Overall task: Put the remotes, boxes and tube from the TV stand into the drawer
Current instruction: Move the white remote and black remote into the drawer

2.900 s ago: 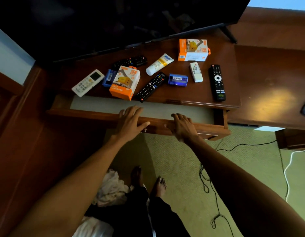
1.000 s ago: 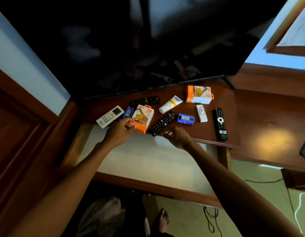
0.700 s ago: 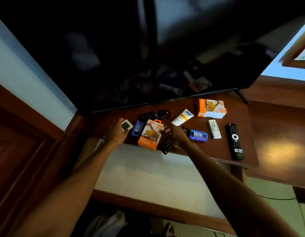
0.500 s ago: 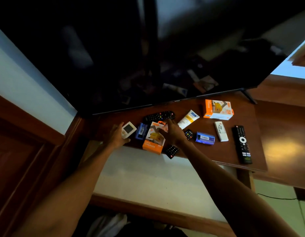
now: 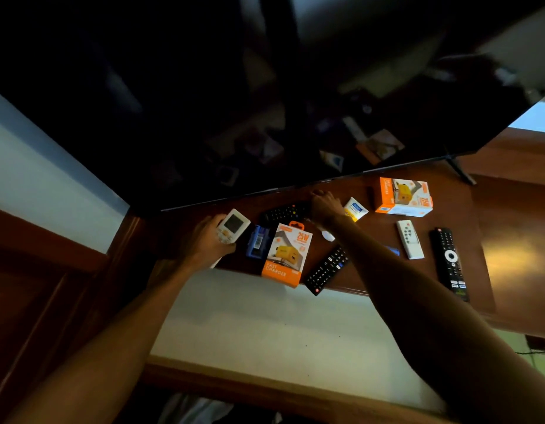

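Note:
My left hand [image 5: 208,240] is closed around the white AC remote [image 5: 233,228] at the left end of the TV stand [image 5: 381,224]. My right hand [image 5: 324,206] lies over the right end of a black remote [image 5: 283,212] under the TV's edge, beside the white tube [image 5: 355,208]; its grip is hidden. Near the front edge lie a blue box [image 5: 257,244], an orange charger box [image 5: 285,255] and another black remote [image 5: 326,269]. Further right are an orange box [image 5: 402,198], a small white remote [image 5: 409,242] and a long black remote [image 5: 450,263]. The drawer [image 5: 265,332] below stands open, showing its pale bottom.
The dark TV [image 5: 265,87] overhangs the back of the stand. My right forearm hides most of a second blue box [image 5: 393,250]. A lower wooden surface [image 5: 516,255] adjoins on the right, and dark wood panelling is on the left.
The drawer was pulled fully open. My left hand took hold of the white AC remote. My right hand moved from the front black remote back to the black remote under the TV.

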Available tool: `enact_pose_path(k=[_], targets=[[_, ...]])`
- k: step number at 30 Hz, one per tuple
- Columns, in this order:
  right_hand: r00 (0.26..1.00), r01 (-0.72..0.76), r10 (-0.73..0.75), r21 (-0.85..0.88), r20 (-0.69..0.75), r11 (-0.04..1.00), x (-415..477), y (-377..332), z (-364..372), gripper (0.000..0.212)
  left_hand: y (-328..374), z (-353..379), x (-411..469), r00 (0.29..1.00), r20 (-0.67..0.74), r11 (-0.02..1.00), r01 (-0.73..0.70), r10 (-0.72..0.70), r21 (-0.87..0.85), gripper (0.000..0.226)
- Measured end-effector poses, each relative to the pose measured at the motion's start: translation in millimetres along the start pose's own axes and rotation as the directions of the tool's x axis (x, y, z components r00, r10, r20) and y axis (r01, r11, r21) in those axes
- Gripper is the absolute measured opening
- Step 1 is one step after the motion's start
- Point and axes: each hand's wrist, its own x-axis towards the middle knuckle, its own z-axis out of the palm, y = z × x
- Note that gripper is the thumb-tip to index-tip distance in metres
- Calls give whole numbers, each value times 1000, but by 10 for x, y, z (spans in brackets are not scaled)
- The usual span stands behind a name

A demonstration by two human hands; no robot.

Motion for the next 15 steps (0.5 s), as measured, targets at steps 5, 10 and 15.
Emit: enact_pose_path(k=[5, 10, 15], targets=[[1000, -9, 10, -5, 25, 1000, 45, 110, -61, 54, -14, -8, 18, 1000, 11, 999, -2, 3, -49, 73], [1000, -4, 4, 233, 0, 973, -11, 202, -20, 65, 1, -31, 26, 1000, 13, 997, -20, 21, -70, 74], [988, 44, 33, 486, -149, 873, -176, 289, -64, 64, 27, -50, -19, 1000, -2, 997, -17, 17, -80, 75]])
